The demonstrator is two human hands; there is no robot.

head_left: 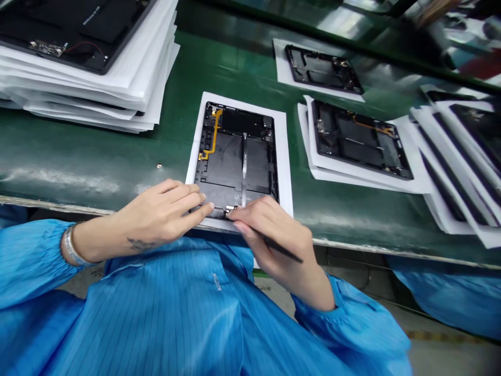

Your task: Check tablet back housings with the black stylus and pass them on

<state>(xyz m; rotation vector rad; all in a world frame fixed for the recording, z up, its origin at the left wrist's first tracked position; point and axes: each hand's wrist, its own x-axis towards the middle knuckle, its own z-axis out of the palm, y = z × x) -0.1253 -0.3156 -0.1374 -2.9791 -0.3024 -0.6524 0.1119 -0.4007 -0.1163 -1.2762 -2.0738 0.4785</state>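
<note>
Left hand (166, 209): palm down, fingers stretched forward and lying close together, tips pressed flat on the near edge of the open tablet chassis (237, 156); grips nothing, merely steadies. Metal bracelet (70, 246) at the wrist, small tattoo on the forearm beside it. Right hand (272, 230): fingers curled in and pinched tight around a thin black stylus-like tool (279, 247), shaft running back across the hand toward the wrist, fingertips down at a small connector (229, 210) on the chassis's near edge, just beside the left fingertips; tool tip hidden under the fingers. Open tablet chassis: back cover off, dark interior, orange flex cable (213, 137) along its far left side, lying on a white foam sheet (285, 156) at the near edge of the green conveyor belt (117, 156), directly ahead of the body. Blue striped smock sleeves (35, 256) on both arms. Further stock: tall stack of white sheets (129, 89) with another chassis on top, far left; two more chassis on sheets (362, 141) to the right; overlapping row of others at the far right edge, blurred. Tiny screw-like speck (158, 166) on the belt, left of the sheet.
</note>
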